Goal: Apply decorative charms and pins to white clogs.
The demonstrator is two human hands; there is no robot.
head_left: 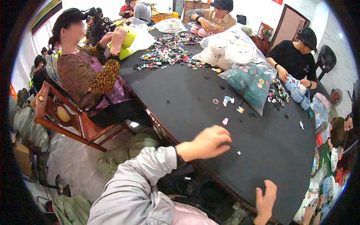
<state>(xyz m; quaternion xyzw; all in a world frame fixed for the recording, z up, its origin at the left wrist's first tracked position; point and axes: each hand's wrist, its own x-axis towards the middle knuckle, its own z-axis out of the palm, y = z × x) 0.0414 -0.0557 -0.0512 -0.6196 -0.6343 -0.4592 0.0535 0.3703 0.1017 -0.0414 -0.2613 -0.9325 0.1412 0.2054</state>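
My left hand point(207, 143) hovers over the near edge of the dark table point(180, 97), palm down. Its fingers are loosely bent and apart, with nothing seen in them. Just beyond its fingertips lies a small pink shoe charm point(225, 121). To its right is a tiny white piece point(239, 153). My right hand point(265, 200) is open at the table's near right edge, thumb apart from the raised fingers, and it holds nothing. Farther back lie a few loose charms point(240, 109) and a round charm point(215, 101).
A large heap of colourful charms point(168, 52) covers the far table. Bags of white clogs point(236, 52) and green clogs point(247, 82) stand right of it. Co-workers handle a lime-green clog point(127, 43), pink clogs and blue clogs point(297, 92). A wooden chair point(71, 116) stands left.
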